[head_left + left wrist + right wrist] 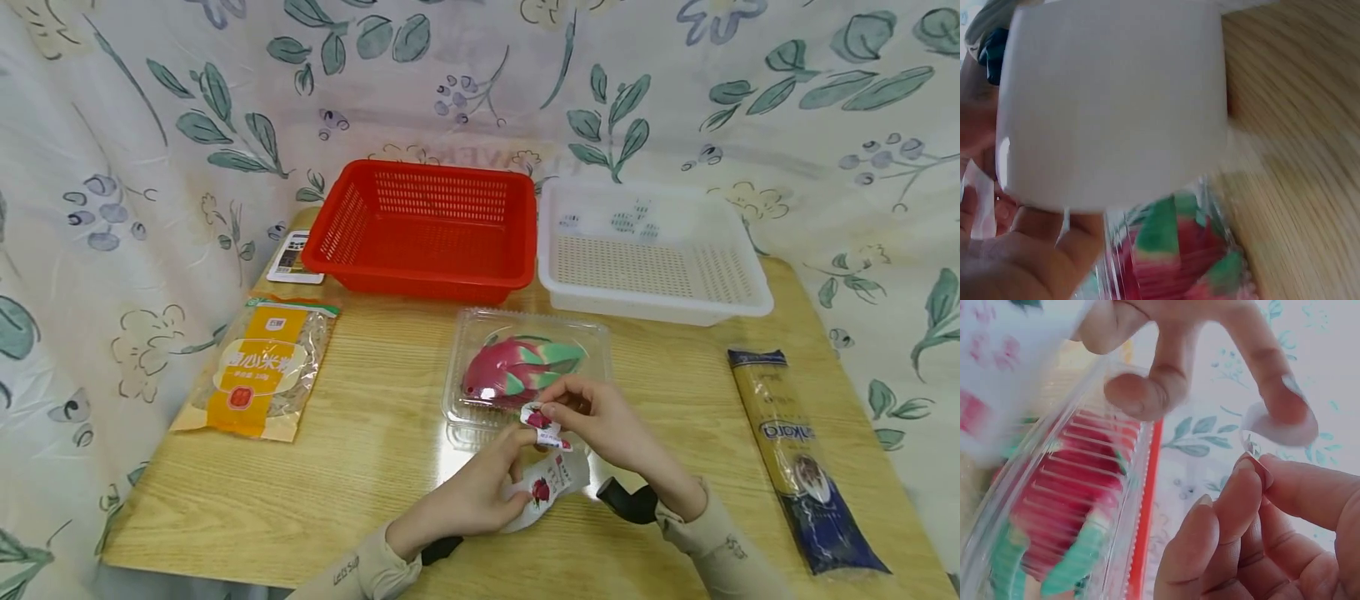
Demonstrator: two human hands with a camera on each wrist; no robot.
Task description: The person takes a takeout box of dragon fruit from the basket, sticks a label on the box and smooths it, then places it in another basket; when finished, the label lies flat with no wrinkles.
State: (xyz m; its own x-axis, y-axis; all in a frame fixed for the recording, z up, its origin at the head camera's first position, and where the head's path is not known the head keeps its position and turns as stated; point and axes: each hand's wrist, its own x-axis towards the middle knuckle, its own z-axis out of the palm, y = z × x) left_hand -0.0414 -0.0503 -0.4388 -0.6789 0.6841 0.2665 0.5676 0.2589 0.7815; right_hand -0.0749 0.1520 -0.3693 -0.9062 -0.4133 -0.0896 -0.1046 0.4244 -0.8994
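My left hand (480, 492) holds a pale strip of labels (555, 487) printed with red fruit; its blank white face fills much of the left wrist view. A small fruit-print sticker (537, 415) is pinched between the thumb and forefinger of my right hand (611, 427). In the right wrist view the sticker (1263, 474) curls up to the left index fingertip and touches it. Just beyond both hands lies a clear plastic clamshell box (455, 392), closed over a pink and green dragon fruit (510, 367).
Behind the box stand a red basket (427, 287) and a white basket (652, 304). A bag of rice noodles (258, 367) lies left, beside a small white-framed card (291, 260). At right is a long gold and blue packet (802, 458). A floral curtain (480, 75) surrounds the table.
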